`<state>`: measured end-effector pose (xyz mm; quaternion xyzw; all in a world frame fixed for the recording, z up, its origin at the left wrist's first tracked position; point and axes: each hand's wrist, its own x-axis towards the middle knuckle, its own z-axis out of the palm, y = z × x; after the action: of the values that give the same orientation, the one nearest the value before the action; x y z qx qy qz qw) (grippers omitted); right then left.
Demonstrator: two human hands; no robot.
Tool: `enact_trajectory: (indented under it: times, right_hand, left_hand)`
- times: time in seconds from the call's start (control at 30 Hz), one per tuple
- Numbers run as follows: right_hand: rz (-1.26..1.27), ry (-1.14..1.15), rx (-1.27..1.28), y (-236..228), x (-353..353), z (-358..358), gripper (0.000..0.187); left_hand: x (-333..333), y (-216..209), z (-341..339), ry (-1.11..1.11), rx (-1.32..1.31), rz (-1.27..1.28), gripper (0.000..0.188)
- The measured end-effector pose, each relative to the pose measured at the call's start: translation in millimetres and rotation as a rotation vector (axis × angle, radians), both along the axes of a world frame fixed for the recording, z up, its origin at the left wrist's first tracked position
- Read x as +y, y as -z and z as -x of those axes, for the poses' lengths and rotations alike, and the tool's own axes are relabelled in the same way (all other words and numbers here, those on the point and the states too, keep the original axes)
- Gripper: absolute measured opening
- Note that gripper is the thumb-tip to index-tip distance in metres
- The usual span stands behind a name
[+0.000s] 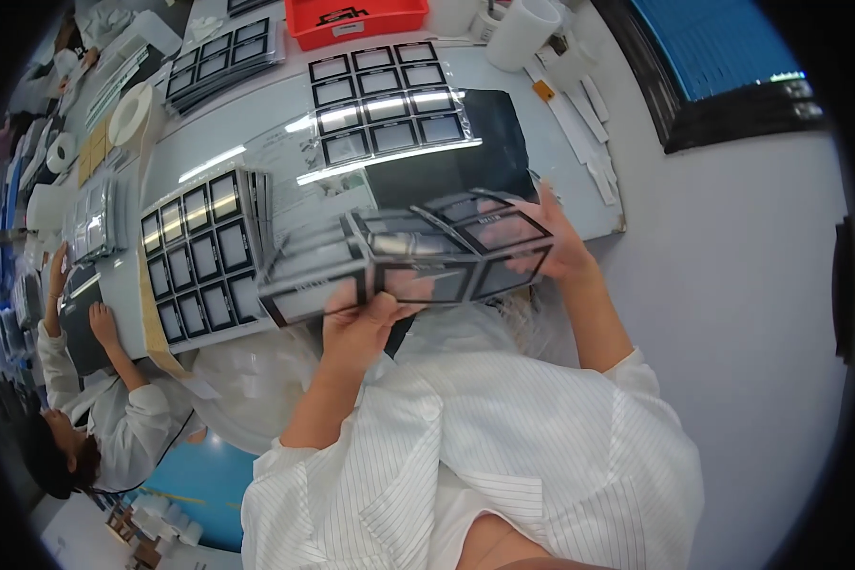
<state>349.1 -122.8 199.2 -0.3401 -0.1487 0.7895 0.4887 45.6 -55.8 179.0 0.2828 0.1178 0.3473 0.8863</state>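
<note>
At a pale worktable, left fingers and right fingers grip a bent, clear sheet of black-bordered rectangles.

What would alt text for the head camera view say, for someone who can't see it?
A person's left hand and right hand hold a bent, see-through sheet of black-framed panels. Beyond it, a similar flat sheet lies on a pale table; a stack of such sheets sits left, a red tray farther back.
</note>
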Motion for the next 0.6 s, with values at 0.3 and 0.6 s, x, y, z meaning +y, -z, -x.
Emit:
enact_trajectory:
  times: [0.3,0.6]
  right_hand:
    - [-0.13,0.095,-0.694,14.7,45.7,-53.0,0.036]
    - [-0.341,0.111,-0.874,37.5,140.6,-121.2,0.047]
  left_hand:
    - [56.3,16.1,45.2,0.26,-0.248,0.024,0.079]
    - [138.4,30.1,-16.9,0.054,0.674,-0.159,0.042]
